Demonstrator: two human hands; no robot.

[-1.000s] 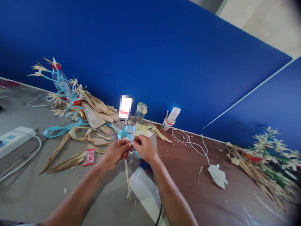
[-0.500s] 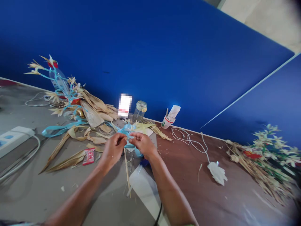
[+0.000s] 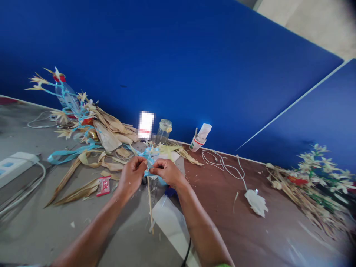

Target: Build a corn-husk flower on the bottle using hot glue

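Both hands meet near the middle of the head view, fingers pinched. My left hand [image 3: 135, 172] is closed at the left side of a light blue ribbon [image 3: 149, 152]. My right hand [image 3: 167, 171] pinches the ribbon from the right, a little lower; the fingertips hide where it is gripped. Loops of the ribbon and small pale flowers show just beyond the fingers. A thin wooden stick [image 3: 150, 207] runs down toward me from below the hands, over the grey table. Beneath my right forearm lies a white sheet [image 3: 169, 218].
Dried corn husks [image 3: 111, 124] and a blue-stemmed flower spray [image 3: 80, 113] crowd the left back by a plastic bottle [image 3: 65, 94]. A glass jar [image 3: 163, 131] and paper cup [image 3: 197, 144] stand along the blue partition [image 3: 178, 66]. A power strip [image 3: 16, 167] is far left; another flower bunch [image 3: 319, 178] lies right.
My right fingertips have come slightly lower and turned down at the ribbon. My left hand stays close by, still pinched. The whole view has shifted a little.
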